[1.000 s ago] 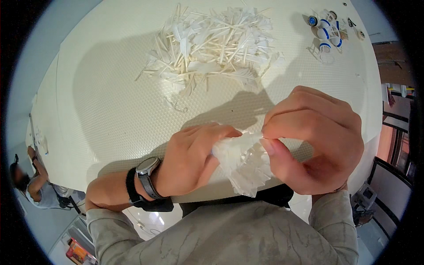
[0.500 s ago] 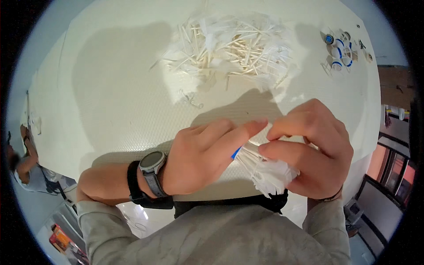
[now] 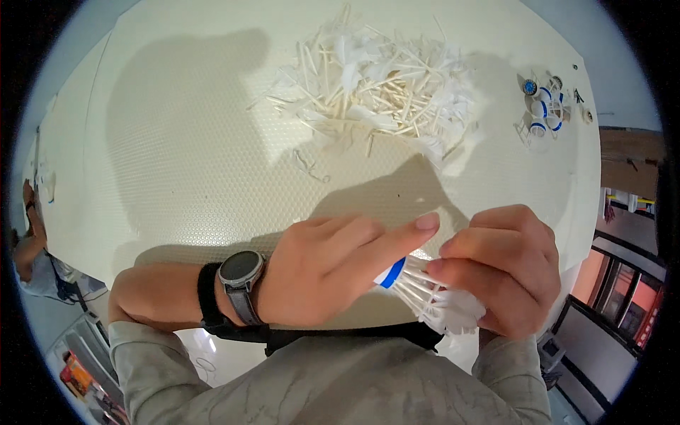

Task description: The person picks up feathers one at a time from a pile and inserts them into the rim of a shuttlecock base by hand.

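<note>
A white feather shuttlecock [image 3: 423, 296] with a blue band lies between my hands, close to the table's near edge. My left hand [image 3: 322, 273], a watch on its wrist, grips it at the cork end, which the fingers mostly hide. The left index finger and thumb side reach out past the band. My right hand [image 3: 506, 265] is curled closed at the feather side, its fingertips pinching at the quills. Its lower fingers lie behind the feather tips, partly hidden.
A heap of loose white feathers and quills [image 3: 397, 99] covers the table's far middle. A thin clear strand [image 3: 312, 168] lies nearer. Bare shuttlecock frames with blue bands [image 3: 542, 110] and small round parts sit far right. Another person's arm [image 3: 32, 237] shows at far left.
The shuttlecock has turned in my hands, so more of its blue band shows. My right hand has moved slightly nearer to me. The whole view has shifted a little.
</note>
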Tool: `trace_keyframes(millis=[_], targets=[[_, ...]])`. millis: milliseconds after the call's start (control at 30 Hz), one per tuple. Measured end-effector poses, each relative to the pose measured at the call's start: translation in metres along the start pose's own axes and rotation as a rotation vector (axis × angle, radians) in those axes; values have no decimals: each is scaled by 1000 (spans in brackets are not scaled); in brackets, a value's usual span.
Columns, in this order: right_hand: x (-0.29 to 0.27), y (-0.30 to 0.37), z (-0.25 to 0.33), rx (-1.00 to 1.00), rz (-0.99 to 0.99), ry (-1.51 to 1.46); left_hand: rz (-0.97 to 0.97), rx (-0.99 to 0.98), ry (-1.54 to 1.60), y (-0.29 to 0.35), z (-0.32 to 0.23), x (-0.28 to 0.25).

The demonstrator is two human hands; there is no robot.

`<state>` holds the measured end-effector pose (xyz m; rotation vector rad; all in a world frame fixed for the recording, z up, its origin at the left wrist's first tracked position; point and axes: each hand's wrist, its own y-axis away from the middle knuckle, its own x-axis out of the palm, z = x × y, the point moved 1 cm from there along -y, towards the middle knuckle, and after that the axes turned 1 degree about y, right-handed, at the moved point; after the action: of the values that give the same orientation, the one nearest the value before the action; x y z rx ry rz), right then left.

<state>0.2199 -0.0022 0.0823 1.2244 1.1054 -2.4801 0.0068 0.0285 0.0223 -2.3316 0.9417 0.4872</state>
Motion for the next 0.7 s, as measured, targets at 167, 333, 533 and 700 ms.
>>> trace_keyframes(millis=[167, 333, 533, 700], targets=[[0, -2, -1, -58, 2, -68, -84, 105, 89, 6, 11, 4], [1, -1, 2, -34, -25, -151, -28, 165, 61, 3, -1, -7], [3, -2, 6, -4, -42, -231, -111, 265, -21, 8, 1, 4], [-6, -3, 3, 18, 1, -154, -79, 81, 154, 1, -5, -4]])
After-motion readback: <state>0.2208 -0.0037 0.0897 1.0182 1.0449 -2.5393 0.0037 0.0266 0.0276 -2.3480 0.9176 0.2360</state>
